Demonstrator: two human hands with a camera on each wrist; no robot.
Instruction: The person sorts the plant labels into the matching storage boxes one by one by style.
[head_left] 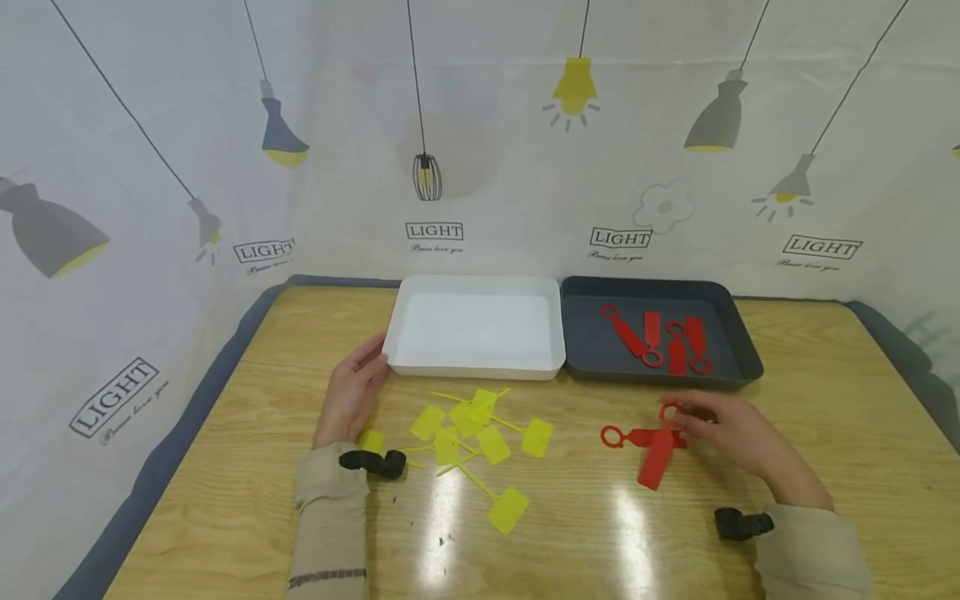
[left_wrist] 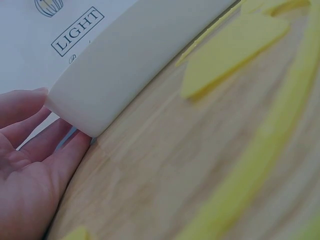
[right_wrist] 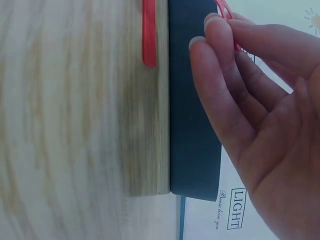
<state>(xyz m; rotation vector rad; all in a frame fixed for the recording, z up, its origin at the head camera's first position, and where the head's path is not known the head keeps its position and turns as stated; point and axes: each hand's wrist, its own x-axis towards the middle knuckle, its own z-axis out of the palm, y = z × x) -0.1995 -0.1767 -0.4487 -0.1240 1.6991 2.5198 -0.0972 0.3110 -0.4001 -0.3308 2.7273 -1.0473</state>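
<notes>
My right hand (head_left: 723,425) pinches a red plastic tag (head_left: 657,458) near its ring end, and the flat end hangs down toward me. Behind it on the table lies another red tag (head_left: 637,437), its ring pointing left. In the right wrist view the fingertips (right_wrist: 215,30) and thumb meet on the held tag's red loop. My left hand (head_left: 352,392) touches the front left corner of the white tray (head_left: 480,372); the left wrist view has its fingers (left_wrist: 70,145) straight against the tray's side. Several yellow tags (head_left: 492,444) with thin stems lie loosely piled between the hands.
A dark grey tray (head_left: 600,367) stands right beside the white one, with several red tags (head_left: 628,337) in it. Behind both trays hangs a white cloth (head_left: 517,167) printed with lamps. A wooden table (head_left: 570,533) carries everything.
</notes>
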